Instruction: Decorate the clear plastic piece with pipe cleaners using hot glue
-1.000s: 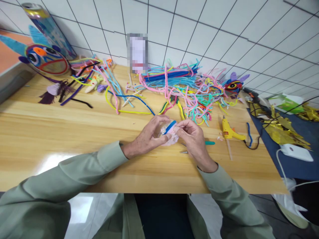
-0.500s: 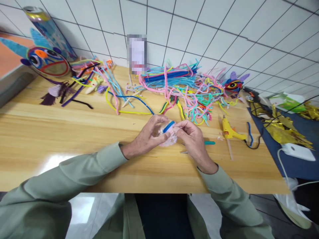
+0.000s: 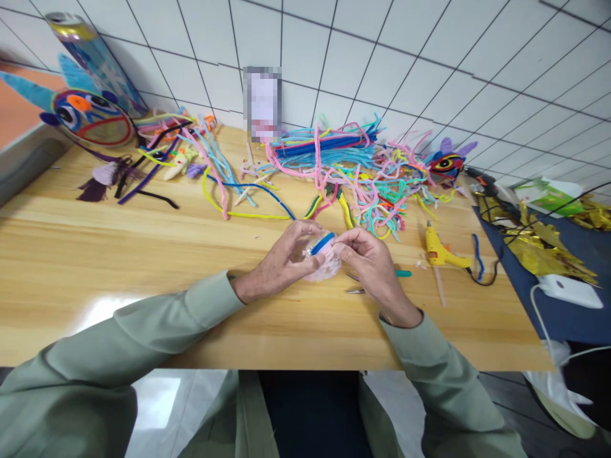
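Over the middle of the table I hold a small rounded piece [image 3: 325, 267], pale pink and partly see-through, with a blue fuzzy strip [image 3: 323, 243] across its top. My left hand [image 3: 291, 254] is closed round its left side, the thumb along the front. The thumb and fingertips of my right hand [image 3: 365, 257] pinch its upper right edge; just what lies between them is too small to tell. Partly beneath the right hand lies a tool with thin metal tips [image 3: 356, 291] and a green handle [image 3: 403, 273].
Pipe cleaners [image 3: 329, 149] in many colours lie bundled and tangled along the wall. A yellow glue gun [image 3: 442, 249] rests at the right, its cord running off the table. Yellow-and-green handled pliers [image 3: 344, 210] lie beyond my hands. Decorated masks [image 3: 98, 117] stand at the left, near a tall can [image 3: 95, 57].
My right hand and forearm have shifted slightly right, showing more of the metal tips beneath. The left hand keeps its hold on the pink piece.
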Motion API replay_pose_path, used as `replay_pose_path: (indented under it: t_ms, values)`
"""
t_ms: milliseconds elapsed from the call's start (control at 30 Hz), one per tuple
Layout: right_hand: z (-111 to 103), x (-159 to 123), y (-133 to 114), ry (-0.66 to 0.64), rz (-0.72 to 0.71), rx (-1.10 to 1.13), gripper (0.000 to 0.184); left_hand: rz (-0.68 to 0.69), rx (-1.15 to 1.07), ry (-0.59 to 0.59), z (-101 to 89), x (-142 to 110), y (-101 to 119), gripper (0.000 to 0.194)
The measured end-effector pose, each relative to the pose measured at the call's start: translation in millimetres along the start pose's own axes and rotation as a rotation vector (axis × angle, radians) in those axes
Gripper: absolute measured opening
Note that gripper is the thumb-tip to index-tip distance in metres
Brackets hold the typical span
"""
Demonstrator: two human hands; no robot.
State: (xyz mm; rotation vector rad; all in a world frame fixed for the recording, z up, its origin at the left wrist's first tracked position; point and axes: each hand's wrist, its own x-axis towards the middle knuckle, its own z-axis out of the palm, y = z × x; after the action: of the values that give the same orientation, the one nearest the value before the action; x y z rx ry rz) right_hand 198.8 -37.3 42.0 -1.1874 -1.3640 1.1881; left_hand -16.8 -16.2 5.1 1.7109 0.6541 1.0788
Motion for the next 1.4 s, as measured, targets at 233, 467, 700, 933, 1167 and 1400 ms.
replay_pose_path:
  t_ms: [233, 467, 700, 933, 1167, 1400]
  values:
    - [-0.3, 0.7, 0.0, 0.001, -0.003, -0.001, 0.023, 0.007, -0.006, -0.048, -3.5, -0.5, 1.4, 0.037]
    - [2.3, -2.0, 2.1, 0.014, -0.013, -0.014, 0.023, -0.022, -0.110, -0.036, -2.8, 0.4, -2.3, 0.032]
    - [4.8, -3.8, -1.0, 0.002, -0.010, -0.024, 0.029, -0.071, -0.139, -0.002, -0.1, 1.2, -2.1, 0.036]
    - [6.6, -4.8, -2.1, 0.013, -0.014, -0.054, 0.031, -0.085, -0.097, 0.045, 0.2, 3.3, 3.8, 0.038]
    - [5.1, -5.4, -4.5, 0.000, 0.008, -0.038, 0.026, -0.092, -0.066, 0.055, 1.3, 2.8, 6.3, 0.035]
    - [1.7, -3.1, -3.1, -0.006, 0.014, -0.023, 0.022, -0.065, -0.048, 0.039, 1.2, 3.1, 6.7, 0.033]
